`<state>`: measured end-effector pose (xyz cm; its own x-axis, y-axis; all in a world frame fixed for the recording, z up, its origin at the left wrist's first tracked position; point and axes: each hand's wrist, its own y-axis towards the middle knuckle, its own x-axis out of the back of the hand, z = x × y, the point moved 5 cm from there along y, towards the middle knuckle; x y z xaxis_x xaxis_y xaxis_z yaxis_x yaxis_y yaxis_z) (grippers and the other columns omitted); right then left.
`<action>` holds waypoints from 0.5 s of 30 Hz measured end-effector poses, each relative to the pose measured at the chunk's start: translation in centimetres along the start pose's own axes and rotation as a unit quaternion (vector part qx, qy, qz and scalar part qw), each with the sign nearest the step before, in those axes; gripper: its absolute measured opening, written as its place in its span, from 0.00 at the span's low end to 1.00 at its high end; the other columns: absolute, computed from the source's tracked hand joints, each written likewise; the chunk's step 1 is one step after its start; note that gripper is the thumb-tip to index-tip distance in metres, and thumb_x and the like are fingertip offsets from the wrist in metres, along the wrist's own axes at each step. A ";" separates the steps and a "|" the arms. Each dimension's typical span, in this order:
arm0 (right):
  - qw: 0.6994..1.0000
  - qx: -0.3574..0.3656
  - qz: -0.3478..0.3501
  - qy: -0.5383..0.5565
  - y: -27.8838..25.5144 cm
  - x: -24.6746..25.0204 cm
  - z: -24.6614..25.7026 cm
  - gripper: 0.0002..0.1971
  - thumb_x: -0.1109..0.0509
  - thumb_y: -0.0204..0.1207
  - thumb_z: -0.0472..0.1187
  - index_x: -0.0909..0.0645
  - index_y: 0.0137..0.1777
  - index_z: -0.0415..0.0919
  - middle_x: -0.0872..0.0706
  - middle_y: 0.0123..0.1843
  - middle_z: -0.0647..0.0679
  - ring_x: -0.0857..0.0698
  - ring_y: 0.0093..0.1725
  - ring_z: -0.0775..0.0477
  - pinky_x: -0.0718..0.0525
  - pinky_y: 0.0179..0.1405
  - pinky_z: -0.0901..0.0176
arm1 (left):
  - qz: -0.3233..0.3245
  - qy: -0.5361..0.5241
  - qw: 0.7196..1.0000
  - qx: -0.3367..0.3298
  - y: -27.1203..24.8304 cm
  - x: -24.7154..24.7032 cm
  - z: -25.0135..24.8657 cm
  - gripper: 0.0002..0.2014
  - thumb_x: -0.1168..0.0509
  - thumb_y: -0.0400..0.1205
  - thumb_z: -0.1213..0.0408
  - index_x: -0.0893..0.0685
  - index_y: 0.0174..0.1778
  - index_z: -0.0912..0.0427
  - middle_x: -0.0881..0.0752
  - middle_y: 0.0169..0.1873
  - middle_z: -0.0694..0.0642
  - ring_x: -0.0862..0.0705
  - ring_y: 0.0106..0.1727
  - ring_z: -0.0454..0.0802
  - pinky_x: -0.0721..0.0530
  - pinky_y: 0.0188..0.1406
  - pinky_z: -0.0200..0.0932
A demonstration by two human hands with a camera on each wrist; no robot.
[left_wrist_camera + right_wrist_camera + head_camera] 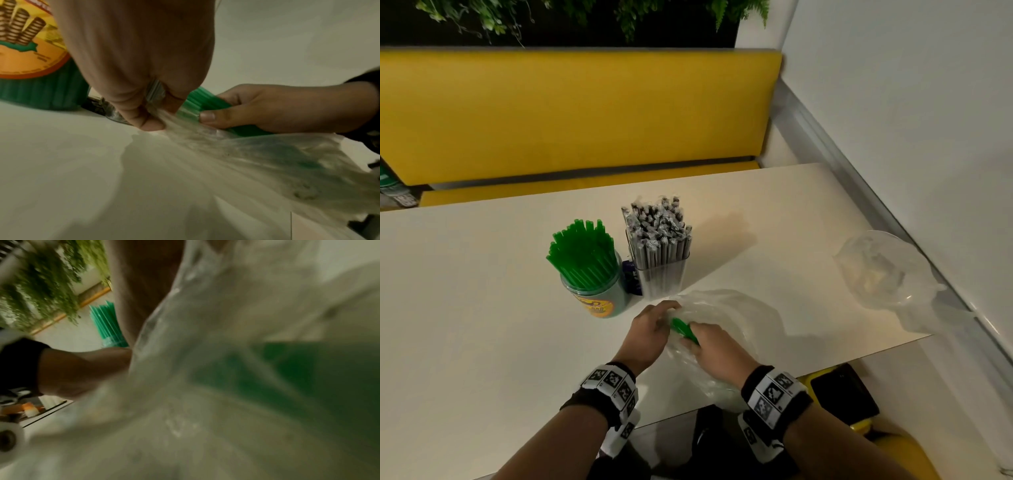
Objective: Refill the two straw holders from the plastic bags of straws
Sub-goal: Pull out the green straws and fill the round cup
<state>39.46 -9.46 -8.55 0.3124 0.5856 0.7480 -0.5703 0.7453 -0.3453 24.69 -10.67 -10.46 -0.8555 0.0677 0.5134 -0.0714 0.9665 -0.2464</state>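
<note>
- Two hands: left hand (650,325) pinches bag (726,329) mouth; right hand (714,346) grips green straws (683,329).
- Straws: light, stiff, slippery; hold mid-bundle.
- Bag: limp film.

Green straws (585,250); yellow bench (571,113); white table (465,291).

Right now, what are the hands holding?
Left hand pinches the bag's mouth; right hand grips the green straws near their ends.
</note>
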 end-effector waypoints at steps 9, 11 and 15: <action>0.978 0.058 -0.178 0.090 -2.3 5.7 1.7 0.10 0.39 0.89 0.48 0.22 0.55 0.41 0.23 0.43 0.54 0.24 0.38 0.58 0.24 0.37 0.63 | -0.049 0.058 0.997 -0.003 0.0 0.7 -0.2 0.14 0.34 0.76 0.74 0.11 0.55 0.60 0.25 0.40 0.56 0.23 0.42 0.58 0.22 0.47 0.46; 0.960 0.051 -0.224 0.158 -2.7 7.6 1.8 0.08 0.40 0.90 0.46 0.23 0.52 0.45 0.22 0.39 0.55 0.20 0.36 0.60 0.22 0.34 0.68 | -0.043 0.074 0.996 0.019 0.0 0.6 0.3 0.23 0.34 0.76 0.76 0.12 0.66 0.56 0.24 0.45 0.57 0.20 0.49 0.61 0.19 0.56 0.45; 0.899 0.089 -0.296 0.309 -4.0 12.2 3.4 0.14 0.43 0.91 0.44 0.24 0.45 0.39 0.19 0.35 0.46 0.18 0.36 0.45 0.17 0.45 0.57 | -0.040 0.058 0.995 0.067 -0.3 0.2 1.4 0.28 0.35 0.80 0.73 0.21 0.79 0.57 0.21 0.59 0.63 0.18 0.62 0.63 0.24 0.67 0.41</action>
<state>42.99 -6.41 3.86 0.9327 0.2095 0.2936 -0.2608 0.9540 0.1476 23.77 -11.30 -11.46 -0.7796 0.0284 0.6256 -0.2106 0.9289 -0.3046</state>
